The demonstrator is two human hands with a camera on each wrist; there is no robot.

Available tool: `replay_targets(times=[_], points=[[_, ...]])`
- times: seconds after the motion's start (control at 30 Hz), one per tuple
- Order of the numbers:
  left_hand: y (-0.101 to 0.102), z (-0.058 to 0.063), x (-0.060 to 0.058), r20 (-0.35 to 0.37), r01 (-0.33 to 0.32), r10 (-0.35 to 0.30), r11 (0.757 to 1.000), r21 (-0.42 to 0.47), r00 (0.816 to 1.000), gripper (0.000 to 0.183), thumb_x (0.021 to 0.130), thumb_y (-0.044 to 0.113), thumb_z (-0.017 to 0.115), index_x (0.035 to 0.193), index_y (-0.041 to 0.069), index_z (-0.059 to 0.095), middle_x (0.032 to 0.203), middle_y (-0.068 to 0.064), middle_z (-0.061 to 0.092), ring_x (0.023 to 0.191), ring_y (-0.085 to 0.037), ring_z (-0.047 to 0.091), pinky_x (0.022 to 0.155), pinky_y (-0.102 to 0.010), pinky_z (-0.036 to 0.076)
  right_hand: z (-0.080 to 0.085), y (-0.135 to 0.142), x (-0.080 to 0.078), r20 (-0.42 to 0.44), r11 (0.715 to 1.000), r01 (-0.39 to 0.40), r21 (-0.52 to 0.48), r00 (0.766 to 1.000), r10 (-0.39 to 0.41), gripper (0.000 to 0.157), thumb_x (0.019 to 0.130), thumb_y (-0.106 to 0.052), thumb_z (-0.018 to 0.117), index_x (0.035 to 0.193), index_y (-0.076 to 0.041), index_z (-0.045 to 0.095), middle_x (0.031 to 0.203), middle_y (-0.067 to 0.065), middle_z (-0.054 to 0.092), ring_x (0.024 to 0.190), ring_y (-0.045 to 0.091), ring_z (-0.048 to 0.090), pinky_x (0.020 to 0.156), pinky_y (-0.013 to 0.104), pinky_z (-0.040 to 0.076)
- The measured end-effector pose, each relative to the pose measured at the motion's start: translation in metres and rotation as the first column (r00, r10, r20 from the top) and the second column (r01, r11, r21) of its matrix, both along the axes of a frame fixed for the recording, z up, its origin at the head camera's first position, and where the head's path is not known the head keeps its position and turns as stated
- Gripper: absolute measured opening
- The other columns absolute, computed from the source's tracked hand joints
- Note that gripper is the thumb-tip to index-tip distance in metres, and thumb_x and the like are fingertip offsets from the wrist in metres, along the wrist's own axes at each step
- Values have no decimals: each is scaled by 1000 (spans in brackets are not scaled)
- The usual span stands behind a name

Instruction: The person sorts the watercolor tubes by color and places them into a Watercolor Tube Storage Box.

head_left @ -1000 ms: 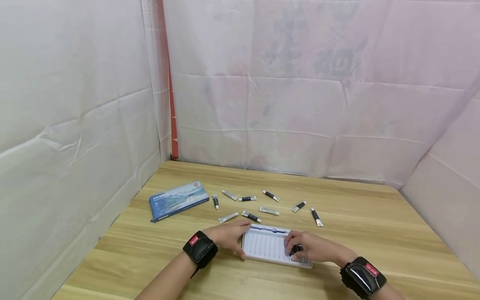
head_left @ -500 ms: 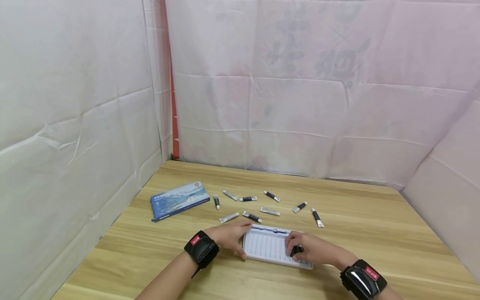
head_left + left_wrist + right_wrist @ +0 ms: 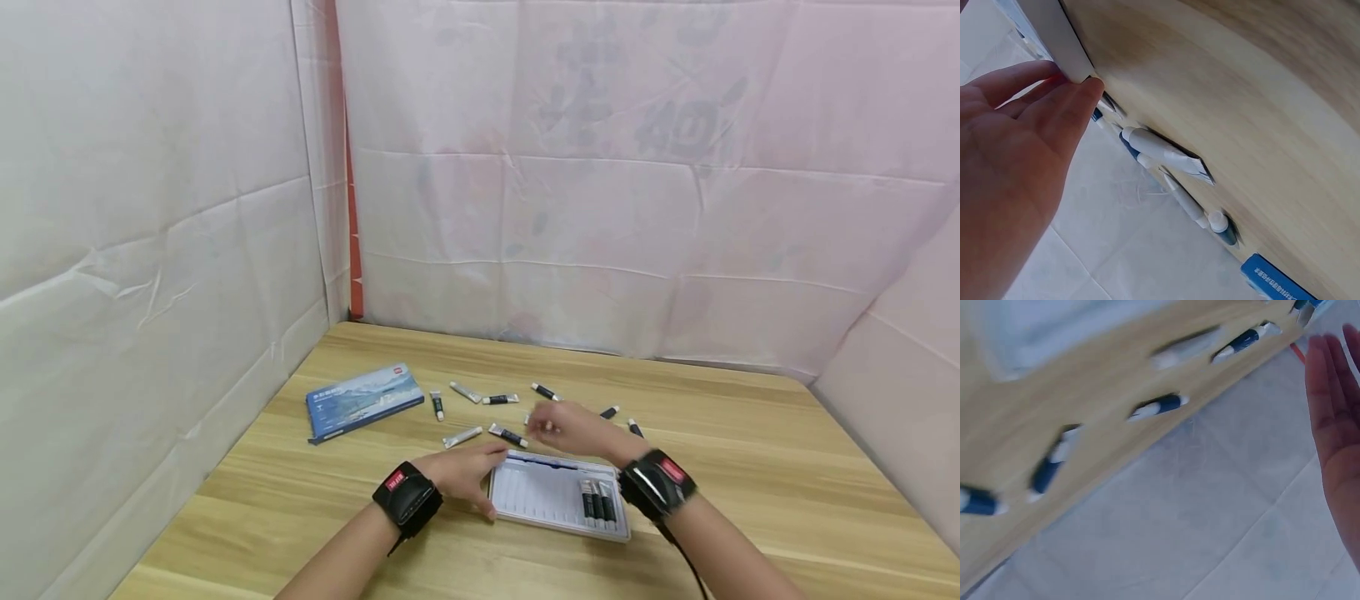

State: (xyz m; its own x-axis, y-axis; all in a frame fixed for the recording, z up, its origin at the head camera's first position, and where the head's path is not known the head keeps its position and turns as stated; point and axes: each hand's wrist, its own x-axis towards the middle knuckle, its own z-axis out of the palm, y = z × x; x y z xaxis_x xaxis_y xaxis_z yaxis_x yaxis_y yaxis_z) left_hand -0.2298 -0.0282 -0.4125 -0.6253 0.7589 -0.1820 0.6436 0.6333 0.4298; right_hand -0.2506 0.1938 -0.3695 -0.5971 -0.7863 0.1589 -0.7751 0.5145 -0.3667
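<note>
"What is the left hand [image 3: 461, 475] doing?"
"It is gripping the left end of the white tray [image 3: 536, 487]; three dark tubes [image 3: 597, 503] are lying inside its right end."
"And the right hand [image 3: 576, 429]?"
"It is hovering just beyond the tray, fingers extending loosely, near scattered tubes [image 3: 507, 434]."

The left forearm [image 3: 352, 554] lay slantwise on the near side, left of the white tray [image 3: 536, 492]. The left hand [image 3: 461, 477] held the tray's left end, thumb at its near corner, fingers at its far corner. The right forearm [image 3: 742, 557] slanted past the tray's right end, and the right hand [image 3: 577, 429] hung beyond its far edge, back upward, fingers pointing leftward. They blurred in the head view; the right wrist view showed them straight, close to one another.
</note>
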Motion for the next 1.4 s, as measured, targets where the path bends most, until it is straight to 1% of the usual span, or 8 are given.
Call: replay_targets(times=[0.13,0.27,0.43,0.53,0.7,0.87,1.1,1.4], points=[[0,-2,0,11,13,-13,1000,0,1000,92,73,38,77,142,1,30,147,-9,26,132,-17,26,104,-26,26,-3,-39,-30,-106,995,2,100,994,9,18,84,4,60,100,-3,65,99,6,57,83,17,58,68,24,50],[0,-3,0,-12,28,-28,1000,4,1000,90,73,39,76,142,2,31,146,-8,27,130,-16,28,102,-24,28,-17,-73,-53,-118,973,34,227,993,-7,31,85,8,56,110,-9,63,116,7,53,94,22,57,74,28,49],[2,-4,-1,-46,36,-36,999,12,998,89,72,39,77,142,3,33,146,-6,29,129,-13,29,101,-22,29,-37,-102,-71,-148,945,41,324,989,7,36,91,2,53,122,-15,59,132,7,48,114,23,50,90,32,44],[4,-3,-1,-62,56,-55,998,24,997,89,72,38,77,142,5,33,146,-7,29,129,-12,29,101,-21,29,-46,-112,-78,-176,942,28,335,984,34,33,93,-7,53,124,-17,58,131,4,50,115,20,49,92,31,42],[7,-1,-1,-90,79,-78,997,12,993,85,72,40,77,140,7,38,143,-8,31,125,-10,32,99,-18,30,-49,-120,-82,-221,949,-8,317,972,82,22,91,-10,58,109,-19,67,111,0,58,98,16,55,82,25,46],[6,0,0,-99,72,-71,997,0,993,84,72,40,77,140,8,39,143,-7,32,123,-9,35,97,-18,31,-49,-121,-82,-300,941,-7,337,947,114,14,87,-13,64,97,-21,71,90,-2,55,82,12,51,69,19,43],[5,-2,-3,-107,62,-65,998,-26,992,83,71,42,77,137,7,42,141,-6,35,121,-8,37,96,-17,33,-49,-120,-79,-246,942,-3,334,965,90,16,88,-11,62,101,-18,69,93,-2,56,83,12,54,70,20,45],[0,-3,-4,-71,32,-34,999,-36,997,83,71,43,77,138,9,42,141,-3,36,122,-9,37,96,-20,34,-49,-122,-75,-253,956,-22,292,962,99,17,87,-10,64,102,-14,68,92,0,56,80,12,54,68,19,45]])
